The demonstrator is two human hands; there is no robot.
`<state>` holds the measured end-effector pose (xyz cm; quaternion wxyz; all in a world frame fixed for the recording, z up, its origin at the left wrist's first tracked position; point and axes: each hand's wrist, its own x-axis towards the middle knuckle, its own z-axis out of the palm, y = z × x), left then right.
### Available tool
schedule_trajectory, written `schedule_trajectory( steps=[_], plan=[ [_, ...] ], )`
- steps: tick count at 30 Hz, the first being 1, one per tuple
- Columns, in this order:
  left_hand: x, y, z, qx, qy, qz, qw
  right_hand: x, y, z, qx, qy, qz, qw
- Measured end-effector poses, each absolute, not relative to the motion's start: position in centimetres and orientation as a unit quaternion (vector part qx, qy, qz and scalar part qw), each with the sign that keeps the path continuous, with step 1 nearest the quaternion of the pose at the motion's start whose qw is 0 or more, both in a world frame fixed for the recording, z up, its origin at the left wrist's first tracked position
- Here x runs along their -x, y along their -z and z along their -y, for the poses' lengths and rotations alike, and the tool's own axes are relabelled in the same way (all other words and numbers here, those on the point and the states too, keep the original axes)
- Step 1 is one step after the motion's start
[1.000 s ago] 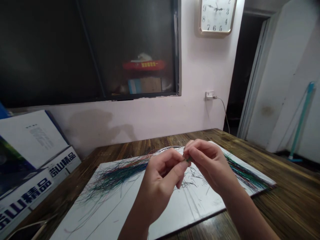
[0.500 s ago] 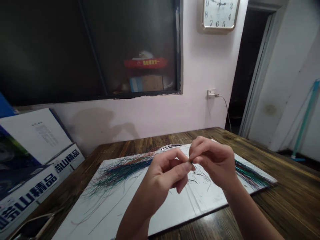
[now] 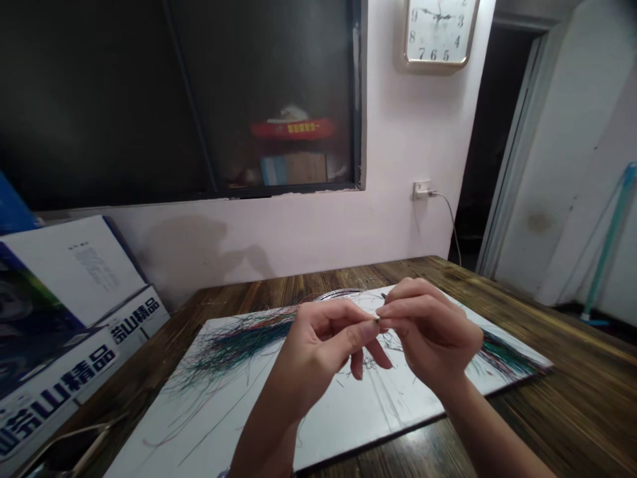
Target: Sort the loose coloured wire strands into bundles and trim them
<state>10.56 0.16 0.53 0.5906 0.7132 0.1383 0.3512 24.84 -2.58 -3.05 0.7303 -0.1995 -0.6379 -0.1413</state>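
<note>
we are working over a dark wooden counter (image 3: 572, 398), with printed boxes (image 3: 64, 345) leaning at its left edge. a white sheet (image 3: 348, 425) is lying flat on it, and a long spread of fine coloured strands (image 3: 239, 338) is running across the sheet's far half, from the left side to behind our right wrist. our left hand (image 3: 318, 352) and right hand (image 3: 432, 332) are hovering just above the middle of the sheet, meeting fingertip to fingertip. the left fingers (image 3: 355, 332) are pinched shut, thumb against forefinger, with the others hanging loose below. the right fingers (image 3: 403, 309) are pinched shut too, touching the left ones. between the two pinches we are holding one thin strand (image 3: 378, 320), lifted clear of the sheet; it is too fine for us to tell its colour or its length. a few short loose bits (image 3: 371, 362) are lying on the sheet right under the hands.

we are judging that this calls for a light touch: pressing with the fingertip pads rather than the nails, holding the two pinches close together so the strand is not bending or slipping, and working directly above the white sheet, where anything dropped is showing up plainly.
</note>
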Motion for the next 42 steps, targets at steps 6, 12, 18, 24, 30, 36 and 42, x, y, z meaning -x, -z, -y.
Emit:
schedule_trajectory(
  steps=[6,12,18,24,30,36,42],
  plan=[
    [-10.3,-0.4,-0.1,-0.704,-0.317,-0.134,0.621,-25.1,3.2,2.8,0.188,0.166,0.642,0.725],
    [-10.2,0.1,-0.2,-0.664,-0.256,-0.105,0.694,-25.3,3.1,3.6,0.19,0.135,0.682,0.693],
    [-10.4,-0.4,0.2,-0.684,-0.355,-0.15,0.619,-25.7,2.6,3.9,0.249,0.08,0.671,0.694],
    [-10.4,-0.5,0.6,-0.701,-0.432,-0.182,0.538,-25.8,2.7,4.0,0.273,0.133,0.657,0.69],
    [-10.6,-0.4,1.3,-0.709,-0.485,-0.196,0.473,-24.5,2.9,4.6,0.302,0.228,0.654,0.655],
    [-10.6,-0.3,1.7,-0.739,-0.512,-0.18,0.399,-23.6,3.3,4.7,0.291,0.079,0.644,0.703],
    [-10.9,0.0,1.7,-0.748,-0.524,-0.174,0.368,-23.5,3.3,4.7,0.294,0.008,0.623,0.725]
  ],
)
